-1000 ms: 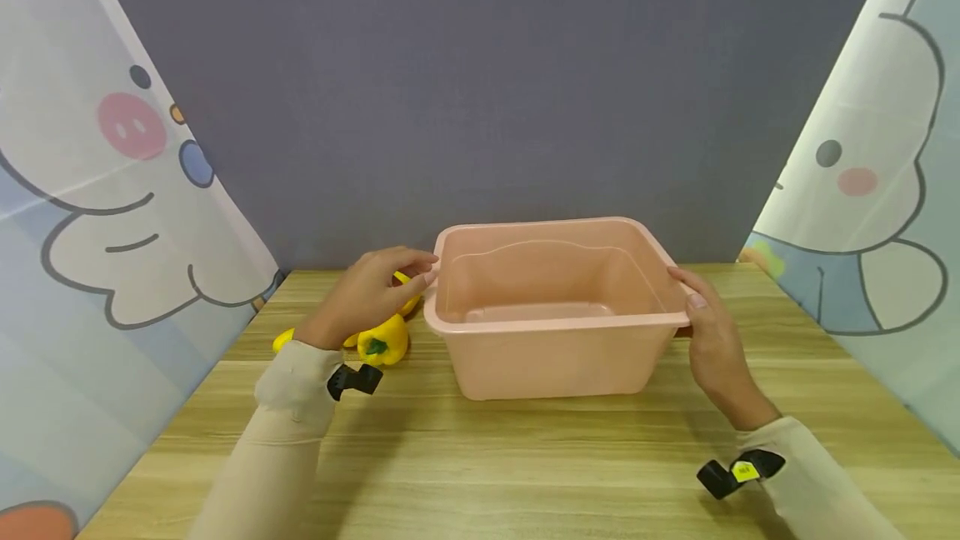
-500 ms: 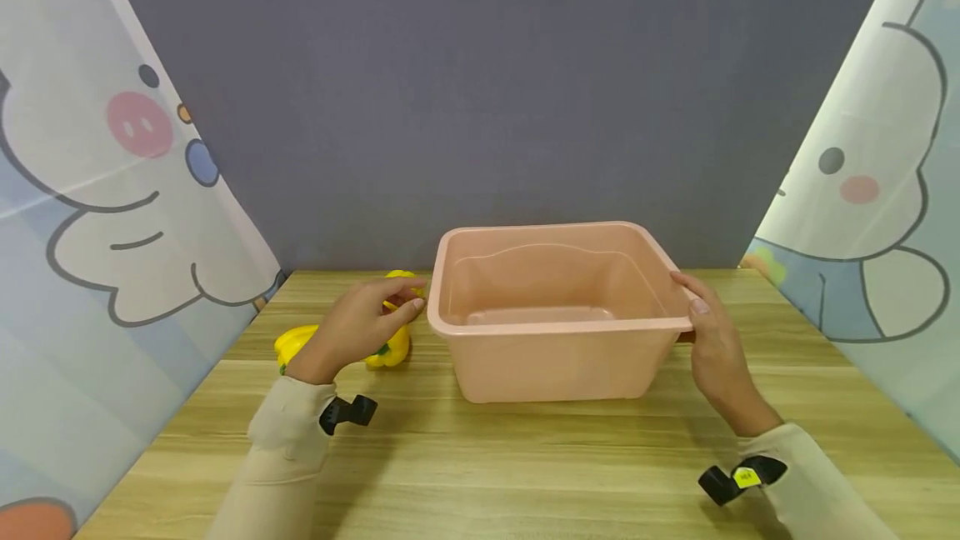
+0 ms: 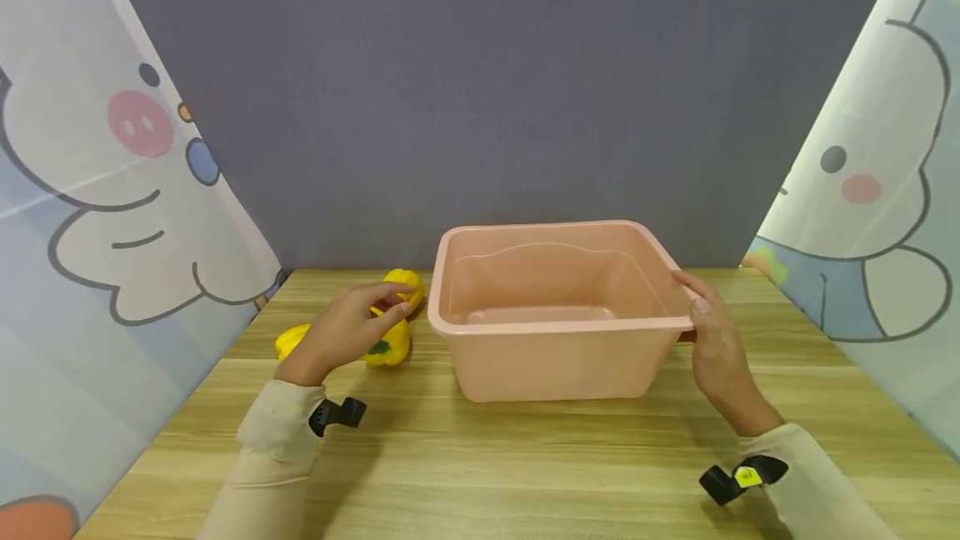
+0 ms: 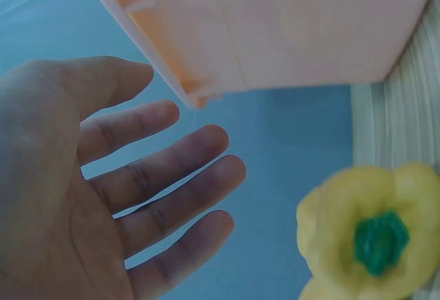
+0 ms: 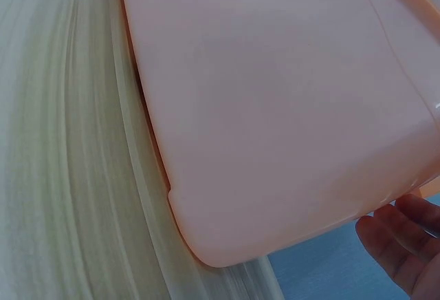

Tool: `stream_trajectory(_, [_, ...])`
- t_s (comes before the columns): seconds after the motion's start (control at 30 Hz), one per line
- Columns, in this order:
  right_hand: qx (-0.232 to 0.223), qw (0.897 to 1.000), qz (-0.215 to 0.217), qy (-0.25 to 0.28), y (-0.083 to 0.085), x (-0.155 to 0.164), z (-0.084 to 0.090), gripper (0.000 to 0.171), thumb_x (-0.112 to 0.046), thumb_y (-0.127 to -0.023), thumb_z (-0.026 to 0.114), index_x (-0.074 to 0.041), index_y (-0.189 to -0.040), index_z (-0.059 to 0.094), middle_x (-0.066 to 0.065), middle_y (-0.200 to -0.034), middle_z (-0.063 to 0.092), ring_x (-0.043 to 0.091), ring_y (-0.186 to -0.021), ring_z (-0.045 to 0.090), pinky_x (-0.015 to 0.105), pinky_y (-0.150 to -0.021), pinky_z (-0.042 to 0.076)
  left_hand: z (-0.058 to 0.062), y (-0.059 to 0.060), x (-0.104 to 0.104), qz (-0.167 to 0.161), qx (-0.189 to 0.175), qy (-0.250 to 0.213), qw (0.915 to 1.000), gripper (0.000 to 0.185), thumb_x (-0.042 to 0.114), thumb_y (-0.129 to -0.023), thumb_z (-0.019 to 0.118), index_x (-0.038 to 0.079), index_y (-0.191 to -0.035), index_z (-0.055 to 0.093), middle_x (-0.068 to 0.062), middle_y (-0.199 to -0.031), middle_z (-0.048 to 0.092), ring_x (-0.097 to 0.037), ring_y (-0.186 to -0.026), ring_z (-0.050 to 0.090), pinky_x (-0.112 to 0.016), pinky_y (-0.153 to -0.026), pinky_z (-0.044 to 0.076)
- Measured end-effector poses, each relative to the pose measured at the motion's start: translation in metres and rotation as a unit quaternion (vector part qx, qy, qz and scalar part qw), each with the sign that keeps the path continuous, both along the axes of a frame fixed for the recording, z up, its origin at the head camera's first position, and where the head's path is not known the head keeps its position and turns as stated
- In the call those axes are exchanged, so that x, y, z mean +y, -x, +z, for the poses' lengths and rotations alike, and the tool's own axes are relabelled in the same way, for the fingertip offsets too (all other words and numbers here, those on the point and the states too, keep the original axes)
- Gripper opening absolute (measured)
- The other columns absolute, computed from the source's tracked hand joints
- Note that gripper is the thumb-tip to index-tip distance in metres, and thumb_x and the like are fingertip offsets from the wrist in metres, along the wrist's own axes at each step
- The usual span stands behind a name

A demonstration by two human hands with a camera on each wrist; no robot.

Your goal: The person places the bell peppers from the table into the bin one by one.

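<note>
A pink plastic tub [image 3: 555, 365] stands upright on the table, its inside bare. With thumb and fingers, my right hand [image 3: 716, 352] grips the rim at the tub's right end; in the right wrist view its fingertips [image 5: 388, 241] curl under that rim. To the left of the tub, my left hand [image 3: 345, 327] is held with spread, relaxed fingers and nothing in them. It overlaps the yellow bell peppers in the head view: one at the back [image 3: 405, 279], one in the middle [image 3: 392, 348] and one at the left [image 3: 290, 342]. The left wrist view shows a pepper's green stem [image 4: 380, 241].
The wood-grain table [image 3: 525, 465] runs back to a dark grey panel [image 3: 480, 90]. Cartoon-printed sheets close off the left side [image 3: 82, 257] and the right side [image 3: 870, 215]. Each wrist carries a small black camera.
My left hand has come away from the tub's left rim, moving left and down toward me, so more of the peppers shows. The right hand keeps its grip on the tub.
</note>
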State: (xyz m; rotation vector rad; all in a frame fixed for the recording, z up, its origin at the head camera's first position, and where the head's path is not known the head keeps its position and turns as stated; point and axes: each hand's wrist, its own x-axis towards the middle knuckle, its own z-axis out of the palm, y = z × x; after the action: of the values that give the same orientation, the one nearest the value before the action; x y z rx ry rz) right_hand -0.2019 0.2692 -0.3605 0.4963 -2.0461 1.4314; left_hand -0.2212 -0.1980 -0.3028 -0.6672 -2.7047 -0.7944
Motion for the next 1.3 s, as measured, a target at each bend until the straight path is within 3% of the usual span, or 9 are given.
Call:
stream_trajectory(0.27, [0.002,1.000,0.002,0.001,0.001,-0.001,0.002,0.046,-0.018,-0.110,0.025,-0.002,-0.149,0.043,-0.001,-0.127,0.054,0.007,-0.086,0.059,0.018,-0.069,0.049,-0.006,-0.003,-0.017,0.045,-0.022,-0.001,0.9988,0.035,0.033,-0.102,0.060,0.015,-0.131,0.067,0.000,-0.109,0.071,-0.021,-0.096,0.066,-0.045,-0.084,0.054])
stream_trajectory(0.63, [0.001,1.000,0.003,0.010,0.000,0.000,0.001,0.047,-0.020,-0.110,0.024,-0.002,-0.149,0.042,0.000,-0.127,0.054,0.008,-0.086,0.059,0.018,-0.068,0.049,-0.009,-0.004,-0.034,0.061,-0.036,0.010,0.9975,0.040,0.038,-0.104,0.056,0.016,-0.136,0.063,-0.001,-0.106,0.070,-0.021,-0.094,0.065,-0.039,-0.077,0.053])
stream_trajectory(1.03, [0.008,1.000,0.000,0.020,0.000,0.001,0.002,0.046,-0.019,-0.110,0.026,0.000,-0.148,0.045,-0.001,-0.129,0.055,0.007,-0.087,0.059,0.016,-0.068,0.049,-0.015,-0.001,-0.053,0.075,-0.036,-0.002,0.9965,0.039,0.031,-0.104,0.057,0.008,-0.135,0.063,-0.009,-0.108,0.071,-0.031,-0.101,0.066,-0.053,-0.087,0.051])
stream_trajectory(1.3, [0.010,1.000,0.009,0.017,0.002,-0.001,0.002,0.046,-0.019,-0.110,0.026,0.001,-0.147,0.044,0.000,-0.125,0.056,0.007,-0.084,0.060,0.018,-0.067,0.050,-0.024,-0.002,-0.069,0.085,-0.047,0.004,0.9952,0.045,0.035,-0.105,0.053,0.003,-0.136,0.060,-0.018,-0.121,0.068,-0.037,-0.110,0.063,-0.057,-0.093,0.048])
